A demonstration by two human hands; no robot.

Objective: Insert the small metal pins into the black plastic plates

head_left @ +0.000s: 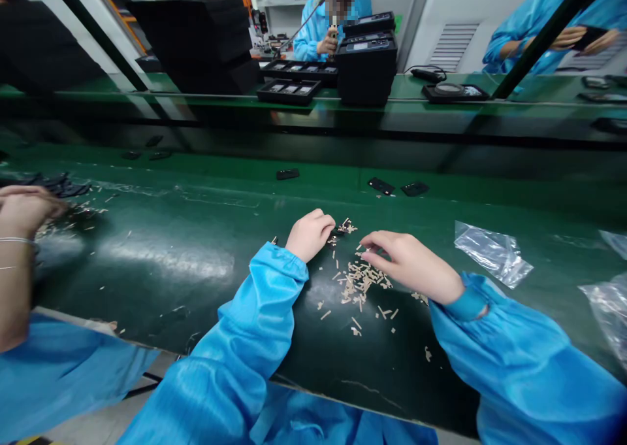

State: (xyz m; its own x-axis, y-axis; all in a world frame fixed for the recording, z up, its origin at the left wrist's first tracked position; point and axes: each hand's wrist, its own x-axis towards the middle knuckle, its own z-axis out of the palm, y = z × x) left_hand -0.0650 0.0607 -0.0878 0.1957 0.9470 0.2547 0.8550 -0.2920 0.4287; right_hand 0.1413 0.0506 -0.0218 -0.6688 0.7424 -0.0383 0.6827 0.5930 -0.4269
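Observation:
My left hand (309, 234) rests on the dark green belt (196, 236) with its fingers curled around a small black part (337, 230) that carries a few tan pins. My right hand (410, 264) hovers over a loose pile of small tan pins (360, 281), thumb and forefinger pinched at the pile's upper edge; whether a pin is between them I cannot tell. Both arms wear blue sleeves.
Black plastic parts (287, 174) (381, 185) (415, 189) lie further up the belt. Clear plastic bags (491, 252) sit at the right. A co-worker's hand (24, 210) works at the left over more scattered pins. Across the belt stand black trays (289, 91) and a black box (366, 69), with other people behind.

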